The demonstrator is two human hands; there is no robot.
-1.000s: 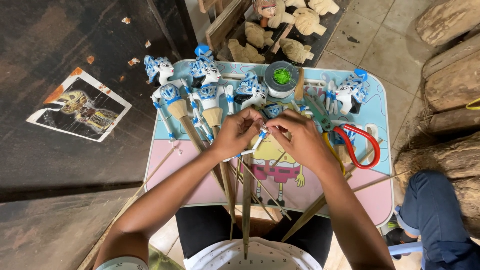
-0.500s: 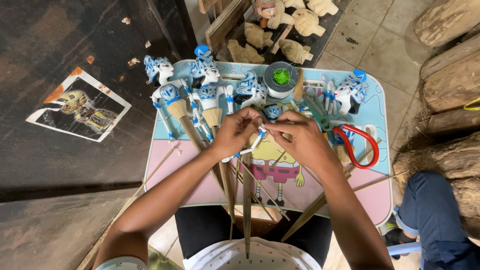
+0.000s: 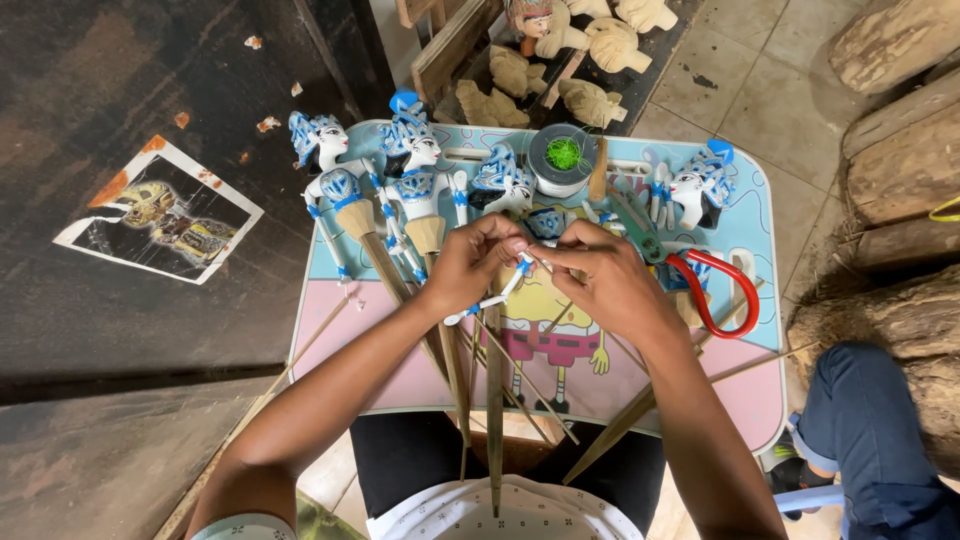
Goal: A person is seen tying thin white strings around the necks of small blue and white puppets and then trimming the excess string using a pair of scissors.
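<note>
My left hand (image 3: 472,262) and my right hand (image 3: 606,278) meet over the middle of a small blue and pink table (image 3: 330,350). Together they pinch a thin white and blue puppet arm (image 3: 497,292) that hangs down to the left, with a slim stick at the fingertips. Under my hands lie several long wooden rods (image 3: 494,400) that point toward me. Blue and white painted puppets (image 3: 418,170) lie in a row along the table's far side.
A spool of green thread (image 3: 562,157) and red-handled scissors (image 3: 712,290) lie on the table. Unpainted carved puppet heads (image 3: 590,45) sit beyond it. A picture (image 3: 160,212) lies on the dark floor at left. Logs (image 3: 900,170) and another person's blue-trousered leg (image 3: 870,430) are at right.
My hands stay in the same place over the table; the fingers shift slightly on the small puppet arm. Nothing else has moved.
</note>
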